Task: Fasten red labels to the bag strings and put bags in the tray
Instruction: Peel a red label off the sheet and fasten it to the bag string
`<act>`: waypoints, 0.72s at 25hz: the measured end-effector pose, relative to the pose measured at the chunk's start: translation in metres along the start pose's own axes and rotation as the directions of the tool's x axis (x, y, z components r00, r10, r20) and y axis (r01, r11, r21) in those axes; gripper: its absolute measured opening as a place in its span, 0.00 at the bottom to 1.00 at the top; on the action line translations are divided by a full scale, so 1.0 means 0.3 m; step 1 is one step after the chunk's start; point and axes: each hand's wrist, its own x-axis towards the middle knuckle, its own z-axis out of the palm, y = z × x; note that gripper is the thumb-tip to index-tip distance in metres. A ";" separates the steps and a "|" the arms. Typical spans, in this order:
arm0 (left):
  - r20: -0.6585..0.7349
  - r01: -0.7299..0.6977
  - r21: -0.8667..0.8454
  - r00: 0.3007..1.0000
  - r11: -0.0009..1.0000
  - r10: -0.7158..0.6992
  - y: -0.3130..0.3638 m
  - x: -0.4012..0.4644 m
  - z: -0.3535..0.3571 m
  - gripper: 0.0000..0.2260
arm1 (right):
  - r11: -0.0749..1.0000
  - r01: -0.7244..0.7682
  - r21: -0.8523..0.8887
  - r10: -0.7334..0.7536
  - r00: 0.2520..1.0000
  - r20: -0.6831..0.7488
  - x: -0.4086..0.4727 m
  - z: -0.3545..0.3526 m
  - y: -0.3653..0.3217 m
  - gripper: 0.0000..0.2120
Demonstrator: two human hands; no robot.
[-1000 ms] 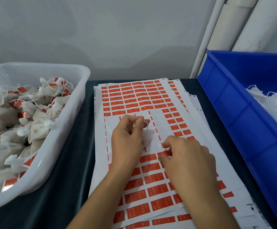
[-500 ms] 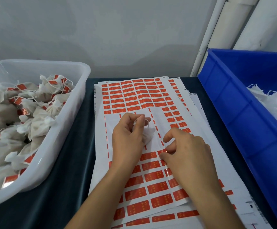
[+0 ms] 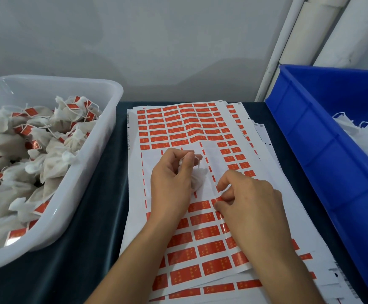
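**Right fingers back down on a label**

Our right hand [image 3: 247,200] has dropped again, pinching a red label [image 3: 218,201] mid-frame. Left hand [image 3: 172,178] pinches the bag [image 3: 198,179] and its string [image 3: 198,164]. Peel slowly, corner first; tray [image 3: 86,172] waits left.

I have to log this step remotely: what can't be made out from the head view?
- Right hand: its fingertips cover the red label, so whether it is peeled free is hidden.
- Bag: mostly hidden behind the left hand.
- White tray and blue bin: cut off by the frame edges.
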 end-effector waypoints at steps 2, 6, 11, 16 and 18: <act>0.000 0.003 -0.003 1.000 1.000 -0.003 0.001 0.000 0.001 0.05 | 1.000 0.003 -0.015 -0.003 1.000 -0.005 -0.001 -0.002 -0.001 0.14; 0.000 0.005 0.003 1.000 1.000 -0.005 0.001 0.001 0.001 0.05 | 1.000 -0.007 -0.004 0.007 1.000 0.003 -0.002 -0.004 -0.001 0.13; 0.000 0.003 -0.005 1.000 1.000 -0.003 0.001 -0.002 -0.002 0.05 | 0.997 -0.003 0.074 0.002 1.000 0.021 0.017 -0.008 0.028 0.14; 0.006 0.018 -0.009 1.000 1.000 -0.018 -0.002 0.003 -0.005 0.05 | 0.979 -0.021 0.204 0.018 1.000 0.015 0.054 -0.033 0.087 0.10; 0.010 0.025 -0.016 1.000 1.000 -0.025 -0.003 0.004 -0.005 0.05 | 0.978 -0.060 0.200 0.058 0.998 0.017 0.063 -0.046 0.115 0.08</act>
